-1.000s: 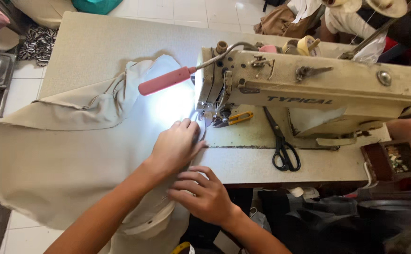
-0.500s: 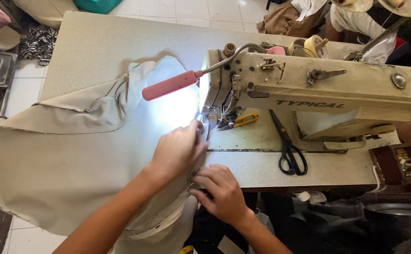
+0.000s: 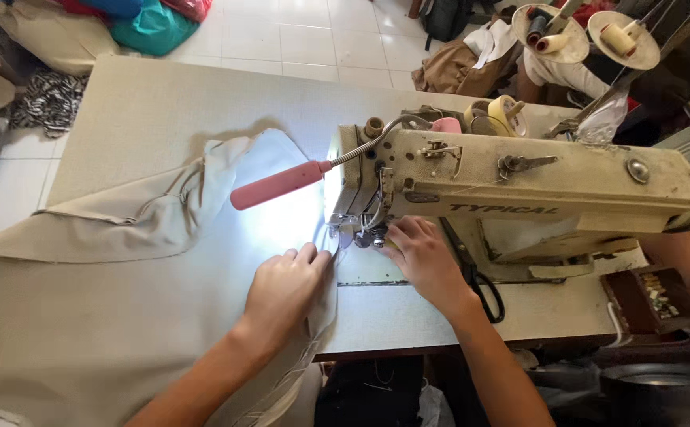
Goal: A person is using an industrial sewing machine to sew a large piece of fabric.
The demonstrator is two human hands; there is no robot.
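A cream industrial sewing machine (image 3: 519, 186) stands on the pale table (image 3: 124, 111). A large beige fabric (image 3: 100, 300) spreads over the table's left side, brightly lit near the needle (image 3: 353, 233). My left hand (image 3: 286, 289) lies flat on the fabric just left of the needle, fingers pointing at it. At the presser foot my right hand (image 3: 420, 257) rests on the machine bed, its fingertips touching the foot area. Whether it pinches anything is hidden.
A pink lamp (image 3: 278, 186) on a flexible neck hangs over the fabric. Black scissors (image 3: 483, 289) lie on the bed behind my right wrist. A small box of bits (image 3: 653, 296) sits at the right. Thread cones (image 3: 622, 35) and tape rolls (image 3: 503, 115) stand behind the machine.
My right hand has moved up from the table's front edge to the presser foot. My left hand stays on the fabric. The view has shifted right and closer.
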